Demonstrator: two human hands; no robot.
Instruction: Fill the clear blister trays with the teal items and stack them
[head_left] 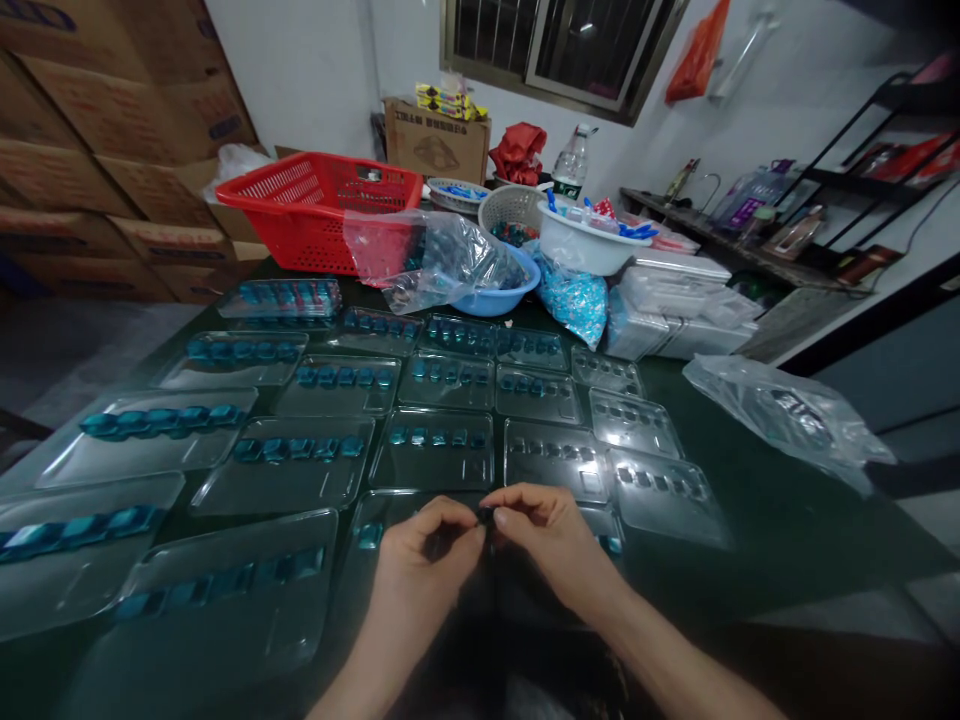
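My left hand (pixel 427 560) and my right hand (pixel 544 525) meet fingertip to fingertip near the table's front. Between thumb and forefinger, both pinch a small dark piece (pixel 487 514), mostly covered by the fingers; its kind cannot be made out. Below them lies a clear plastic tray (pixel 405 498), partly hidden by my hands and wrists. A blue-green faceted piece (pixel 368 536) sits in it left of my left hand, and another blue-green piece (pixel 609 545) shows beyond my right wrist. Just behind is a clear tray (pixel 431 465) with a row of blue-green pieces.
Rows of similar clear trays (pixel 281 480) cover the dark green table (pixel 757 470); those at right hold pale or clear-looking shapes. Along the back stand a red basket (pixel 300 215), a blue basin (pixel 499 298), a white basin (pixel 581 245) and stacked plastic boxes (pixel 675 300). A plastic bag (pixel 787 415) lies right.
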